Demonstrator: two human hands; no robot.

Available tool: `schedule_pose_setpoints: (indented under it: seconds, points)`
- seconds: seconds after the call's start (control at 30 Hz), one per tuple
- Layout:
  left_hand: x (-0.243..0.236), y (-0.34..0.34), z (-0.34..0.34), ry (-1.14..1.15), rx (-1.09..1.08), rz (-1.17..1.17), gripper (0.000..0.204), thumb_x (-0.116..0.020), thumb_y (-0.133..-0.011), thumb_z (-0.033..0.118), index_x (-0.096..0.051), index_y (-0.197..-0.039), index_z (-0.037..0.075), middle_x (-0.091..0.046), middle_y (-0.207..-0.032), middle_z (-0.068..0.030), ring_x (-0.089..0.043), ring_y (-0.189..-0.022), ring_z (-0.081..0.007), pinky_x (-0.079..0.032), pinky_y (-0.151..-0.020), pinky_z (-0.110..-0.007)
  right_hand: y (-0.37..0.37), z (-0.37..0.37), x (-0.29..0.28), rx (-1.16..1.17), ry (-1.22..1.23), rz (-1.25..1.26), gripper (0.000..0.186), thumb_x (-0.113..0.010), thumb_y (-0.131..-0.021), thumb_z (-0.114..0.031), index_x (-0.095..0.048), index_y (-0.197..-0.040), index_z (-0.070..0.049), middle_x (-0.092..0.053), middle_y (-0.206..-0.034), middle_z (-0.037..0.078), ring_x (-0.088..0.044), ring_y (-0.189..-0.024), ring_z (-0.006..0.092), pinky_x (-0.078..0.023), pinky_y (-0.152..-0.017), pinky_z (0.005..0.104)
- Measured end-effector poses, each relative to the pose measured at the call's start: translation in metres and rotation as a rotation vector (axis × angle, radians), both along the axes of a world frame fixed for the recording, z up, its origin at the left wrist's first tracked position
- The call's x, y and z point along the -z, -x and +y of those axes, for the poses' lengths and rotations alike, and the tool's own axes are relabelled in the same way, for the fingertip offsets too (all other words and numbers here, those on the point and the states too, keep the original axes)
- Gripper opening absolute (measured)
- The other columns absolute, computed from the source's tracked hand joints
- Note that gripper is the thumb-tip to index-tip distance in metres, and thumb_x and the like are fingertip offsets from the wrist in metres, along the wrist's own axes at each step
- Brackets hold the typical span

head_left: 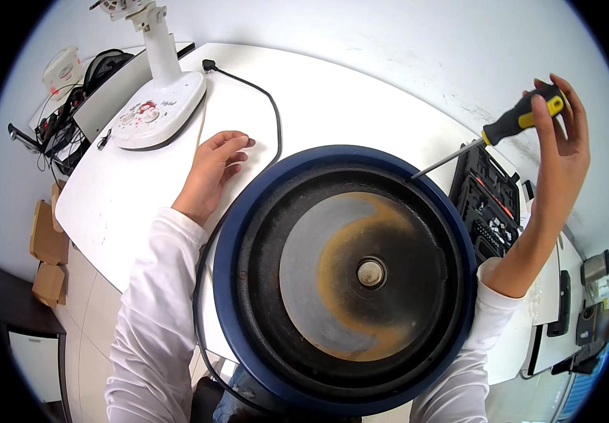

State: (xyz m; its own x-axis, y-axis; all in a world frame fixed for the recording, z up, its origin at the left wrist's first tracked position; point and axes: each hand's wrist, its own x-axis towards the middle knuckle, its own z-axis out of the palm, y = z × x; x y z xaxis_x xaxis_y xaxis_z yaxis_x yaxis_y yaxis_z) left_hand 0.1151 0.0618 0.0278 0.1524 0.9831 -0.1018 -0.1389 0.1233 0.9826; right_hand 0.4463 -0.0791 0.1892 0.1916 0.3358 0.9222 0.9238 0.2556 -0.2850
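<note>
In my right hand point(558, 134) is a black-and-yellow screwdriver point(519, 113), tilted, its tip at the upper-right inner edge of a round appliance's blue rim point(343, 155). Inside that rim are a black recess and a grey heating plate point(304, 275) with brown staining and a round metal centre piece point(370, 272). My left hand point(216, 169) is raised just left of the appliance, fingers curled, thumb and forefinger together at a small dark thing too small to name. A black cord point(274, 106) runs behind that hand and round the appliance's left side.
A white stand point(150, 109) is on the white table point(107, 218) at back left, near cables and bags. An open black toolbox point(488, 208) lies right of the appliance. Cardboard point(47, 233) is beyond the table's left edge. A steel container point(593, 268) stands far right.
</note>
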Motion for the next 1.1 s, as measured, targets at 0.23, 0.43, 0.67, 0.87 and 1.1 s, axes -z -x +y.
schedule_pose_setpoints:
  seconds: [0.23, 0.43, 0.67, 0.87, 1.1]
  points:
    - [-0.001, -0.001, -0.001, 0.004, -0.004, 0.014, 0.011, -0.059, -0.092, 0.021, -0.061, -0.096, 0.011, -0.064, -0.092, -0.0010, -0.049, -0.076, -0.0057, -0.042, -0.069, -0.019, 0.000, -0.010, -0.010, -0.175, 0.030, -0.047, 0.047, -0.072, -0.081, -0.031, -0.061, -0.123, -0.012, -0.066, -0.109, 0.016, -0.066, -0.101, 0.0295, -0.051, -0.091, 0.0434]
    - [0.002, 0.000, 0.001, 0.005, 0.000, 0.004, 0.013, -0.060, -0.090, 0.023, -0.061, -0.097, 0.012, -0.066, -0.095, -0.0004, -0.051, -0.082, -0.0071, -0.041, -0.075, -0.023, 0.005, -0.011, -0.010, -0.214, 0.062, -0.094, 0.052, -0.070, -0.080, -0.034, -0.059, -0.125, -0.012, -0.064, -0.113, 0.016, -0.065, -0.102, 0.0308, -0.049, -0.094, 0.0447]
    - [0.002, 0.002, 0.002, 0.005, 0.009, -0.006, 0.013, -0.060, -0.090, 0.022, -0.061, -0.097, 0.011, -0.066, -0.095, -0.0005, -0.051, -0.080, -0.0065, -0.041, -0.073, -0.021, 0.004, -0.011, -0.007, -0.150, 0.076, -0.024, 0.052, -0.075, -0.078, -0.029, -0.060, -0.125, -0.014, -0.063, -0.113, 0.017, -0.066, -0.098, 0.0307, -0.051, -0.090, 0.0460]
    - [0.000, 0.001, 0.001, 0.021, -0.004, -0.018, 0.013, -0.060, -0.092, 0.022, -0.061, -0.098, 0.011, -0.064, -0.093, -0.0002, -0.050, -0.077, -0.0053, -0.043, -0.069, -0.018, 0.003, -0.006, -0.005, -0.153, 0.048, -0.022, 0.052, -0.075, -0.079, -0.030, -0.059, -0.125, -0.014, -0.064, -0.111, 0.015, -0.065, -0.100, 0.0289, -0.051, -0.091, 0.0451]
    - [0.000, 0.000, 0.000, 0.011, 0.002, -0.006, 0.015, -0.060, -0.092, 0.024, -0.061, -0.099, 0.011, -0.064, -0.093, -0.0007, -0.050, -0.078, -0.0055, -0.043, -0.071, -0.018, 0.001, -0.014, -0.008, -0.040, 0.074, -0.042, 0.051, -0.075, -0.079, -0.031, -0.060, -0.125, -0.014, -0.066, -0.107, 0.015, -0.066, -0.099, 0.0255, -0.053, -0.089, 0.0397]
